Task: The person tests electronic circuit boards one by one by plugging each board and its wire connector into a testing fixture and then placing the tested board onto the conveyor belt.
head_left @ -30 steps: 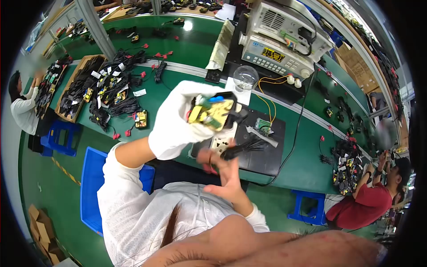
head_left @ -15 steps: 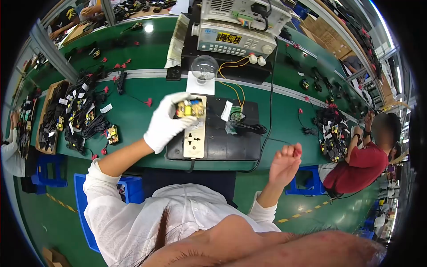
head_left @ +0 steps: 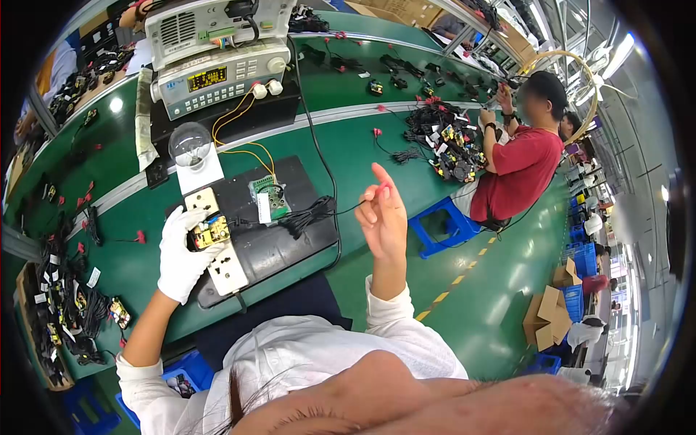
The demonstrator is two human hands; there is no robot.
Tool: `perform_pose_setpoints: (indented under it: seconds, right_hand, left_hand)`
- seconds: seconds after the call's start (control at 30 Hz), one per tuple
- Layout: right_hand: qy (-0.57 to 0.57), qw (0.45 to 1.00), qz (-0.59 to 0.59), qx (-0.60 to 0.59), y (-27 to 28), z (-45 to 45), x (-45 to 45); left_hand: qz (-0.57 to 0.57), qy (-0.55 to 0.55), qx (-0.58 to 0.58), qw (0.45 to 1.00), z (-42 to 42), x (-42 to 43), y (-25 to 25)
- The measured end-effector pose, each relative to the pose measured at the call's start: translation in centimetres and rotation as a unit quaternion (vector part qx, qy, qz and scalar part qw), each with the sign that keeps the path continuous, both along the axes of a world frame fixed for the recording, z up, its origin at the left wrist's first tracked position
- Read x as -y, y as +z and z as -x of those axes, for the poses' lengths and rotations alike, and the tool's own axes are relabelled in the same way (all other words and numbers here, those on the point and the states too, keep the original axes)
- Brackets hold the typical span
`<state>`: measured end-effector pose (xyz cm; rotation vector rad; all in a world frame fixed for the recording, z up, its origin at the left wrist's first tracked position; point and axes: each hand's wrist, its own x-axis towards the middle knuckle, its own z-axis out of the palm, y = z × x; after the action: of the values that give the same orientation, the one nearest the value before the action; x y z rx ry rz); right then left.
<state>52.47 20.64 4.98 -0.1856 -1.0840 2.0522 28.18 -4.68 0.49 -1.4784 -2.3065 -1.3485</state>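
Note:
My left hand (head_left: 185, 254), in a white glove, grips a small circuit board (head_left: 210, 233) with yellow and dark parts over a cream power strip (head_left: 227, 270). Bare and raised at the table's front edge, my right hand (head_left: 384, 221) pinches a small red plug (head_left: 383, 188), mostly hidden by the fingers. A thin black lead runs from it to a bundled black cable (head_left: 310, 217) with a white label (head_left: 263, 208). That bundle lies on a black mat (head_left: 297, 181), beside a green circuit board (head_left: 268, 194) with yellow wires.
Behind the mat stand a clear bulb (head_left: 191, 146) on a white base and a bench meter (head_left: 221, 78). Heaps of cabled boards lie at left (head_left: 76, 312) and right (head_left: 444, 141). A co-worker in a red shirt (head_left: 528, 170) sits at right near a blue stool (head_left: 446, 226).
My view has swung to the right, so the bench sits further left. My right hand has risen with the red plug, and the cable bundle's lead stretches toward it. My left hand keeps the board.

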Motion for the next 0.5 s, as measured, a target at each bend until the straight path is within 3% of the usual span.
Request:
perform_pose_setpoints:
  seconds: [0.1, 0.2, 0.27, 0.5]
  right_hand:
    - [0.003, 1.000, 0.006, -0.016, -0.7, 0.4, -0.4]
    - [-0.063, 0.998, -0.029, 0.009, -1.0, 1.1, -0.7]
    - [-0.205, 0.958, -0.148, 0.133, -1.1, 2.1, -0.7]
    - [-0.219, 0.948, -0.170, 0.158, -2.1, 3.5, -0.9]
  left_hand:
    - [0.002, -0.011, 0.007, 1.000, 0.2, 0.1, -0.2]
    - [-0.002, -0.005, 0.016, 1.000, -0.1, 0.0, 0.0]
    - [0.008, -0.005, 0.015, 1.000, -0.1, 0.2, -0.1]
    - [0.012, -0.016, 0.008, 1.000, -0.1, 0.4, 0.0]
